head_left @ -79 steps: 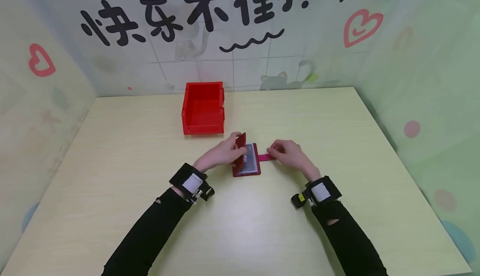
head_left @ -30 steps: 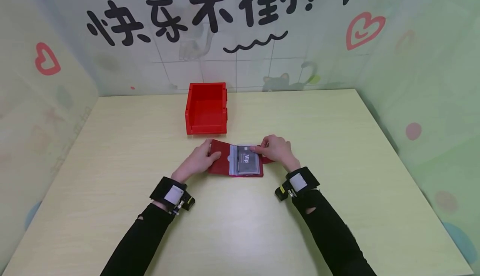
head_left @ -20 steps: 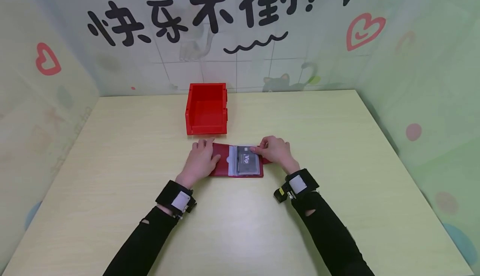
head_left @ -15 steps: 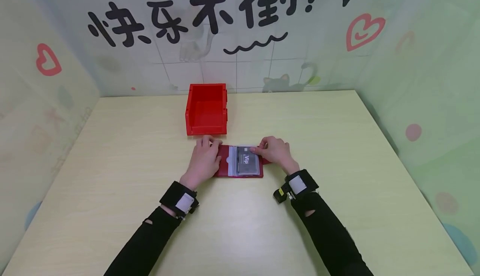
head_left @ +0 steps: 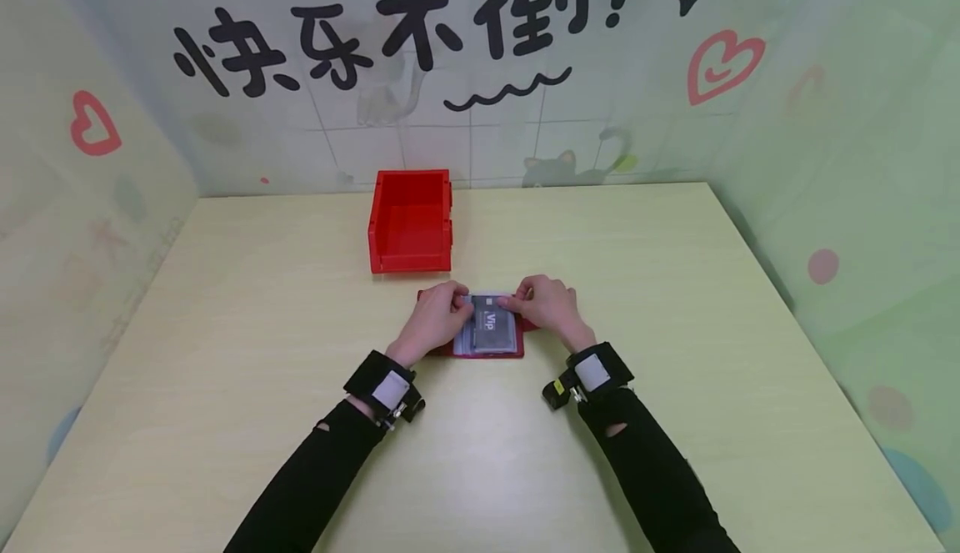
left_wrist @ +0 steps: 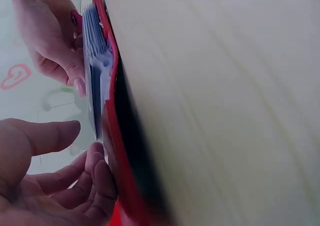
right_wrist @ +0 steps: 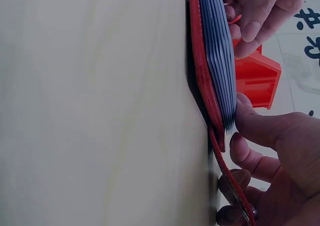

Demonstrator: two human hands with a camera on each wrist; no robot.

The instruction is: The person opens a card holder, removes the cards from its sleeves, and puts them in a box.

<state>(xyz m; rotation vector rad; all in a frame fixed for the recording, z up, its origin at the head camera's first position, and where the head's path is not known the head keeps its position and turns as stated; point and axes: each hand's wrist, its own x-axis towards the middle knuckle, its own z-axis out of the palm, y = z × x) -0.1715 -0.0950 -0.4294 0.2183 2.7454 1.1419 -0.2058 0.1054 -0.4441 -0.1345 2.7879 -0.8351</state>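
The left hand (head_left: 435,319) has slid from the red cover over to the clear card sleeves (head_left: 491,333) in the card holder (head_left: 483,351), so both hands now work on the pages. The holder lies open and flat on the table (head_left: 225,369), right in front of the person. The left fingers curl at the sleeve edge (whether they pinch a page, I cannot tell). The right hand (head_left: 546,307) has stayed put, fingertips pinching the far right side. Behind sits a red box (head_left: 408,223).
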